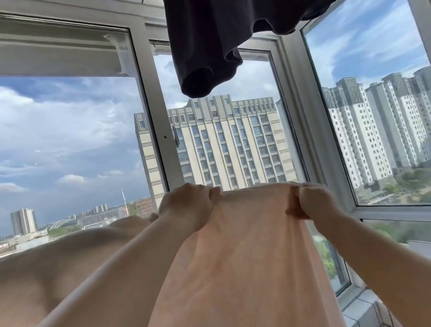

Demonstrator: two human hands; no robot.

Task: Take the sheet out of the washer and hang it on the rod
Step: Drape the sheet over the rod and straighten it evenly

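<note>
There is a single view, from a wide-angle camera worn on the person's head. It faces forward and slightly upward, out through the window (233, 139) at sky and tower blocks. Both forearms reach up and away from the bottom edge, so the left hand (187, 207) and right hand (314, 200) sit close to the lens, in the lower middle. The sheet (238, 269) fills the lower frame, very near and blurred. A dark garment (245, 18) hangs at the top edge, overhead. Frame lines bow toward the borders.
</note>
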